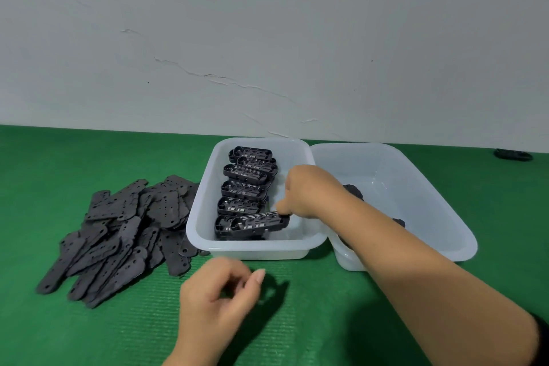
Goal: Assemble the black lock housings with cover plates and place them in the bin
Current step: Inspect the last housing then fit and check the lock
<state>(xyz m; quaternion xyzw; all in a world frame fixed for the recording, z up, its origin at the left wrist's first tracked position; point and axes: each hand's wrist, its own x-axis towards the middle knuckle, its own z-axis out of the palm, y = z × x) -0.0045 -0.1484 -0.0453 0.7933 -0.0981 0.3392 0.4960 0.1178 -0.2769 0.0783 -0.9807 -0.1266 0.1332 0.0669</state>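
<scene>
A pile of flat black cover plates (118, 232) lies on the green mat at the left. Several black lock housings (243, 187) stand in a row inside the middle white bin (252, 246). My right hand (309, 190) reaches into that bin and pinches the right end of the nearest housing (258, 223), which is tilted above the row. My left hand (219, 297) hovers over the mat in front of the bin, fingers loosely curled and holding nothing. The right white bin (445, 217) holds a few black pieces (353, 190), partly hidden by my right forearm.
A white wall rises just behind the bins. A small black object (512, 154) lies at the far right by the wall. The green mat (312, 321) stretches in front of the bins.
</scene>
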